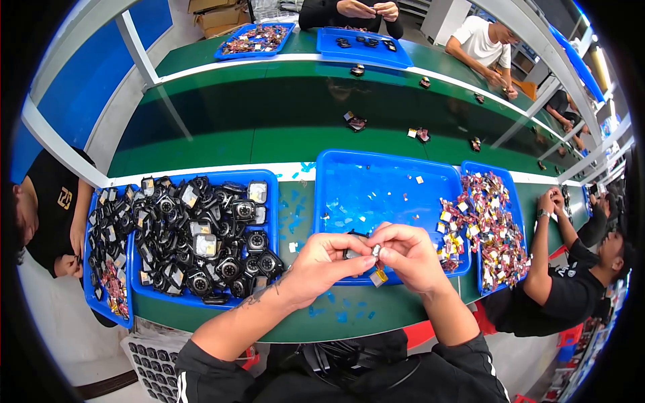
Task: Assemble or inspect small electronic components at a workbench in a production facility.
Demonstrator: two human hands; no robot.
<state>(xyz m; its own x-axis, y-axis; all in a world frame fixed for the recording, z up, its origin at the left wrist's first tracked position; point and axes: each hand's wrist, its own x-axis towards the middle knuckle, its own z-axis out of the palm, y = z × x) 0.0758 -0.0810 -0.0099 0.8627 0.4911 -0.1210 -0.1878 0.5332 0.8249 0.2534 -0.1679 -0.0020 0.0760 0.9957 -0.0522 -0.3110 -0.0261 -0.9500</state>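
Over the near edge of a blue tray [386, 161], my two hands meet with fingertips pinched together. Between the thumb and fingers of my left hand [322, 269] is a black watch case [354, 252], mostly hidden by the fingers. My right hand [408, 258] pinches at a small silvery part [376, 250] against the case. A small battery with a pale and yellow label [379, 276] hangs below the fingertips. Whether it is joined to the case cannot be seen.
Left stands a blue tray heaped with black watch cases [201, 235], beside another mixed tray [107, 235]. To the right, a tray holds piled small batteries with red wires [494, 228]. Beyond, several small assemblies [355, 121] lie on the green belt [282, 144]. Co-workers sit around.
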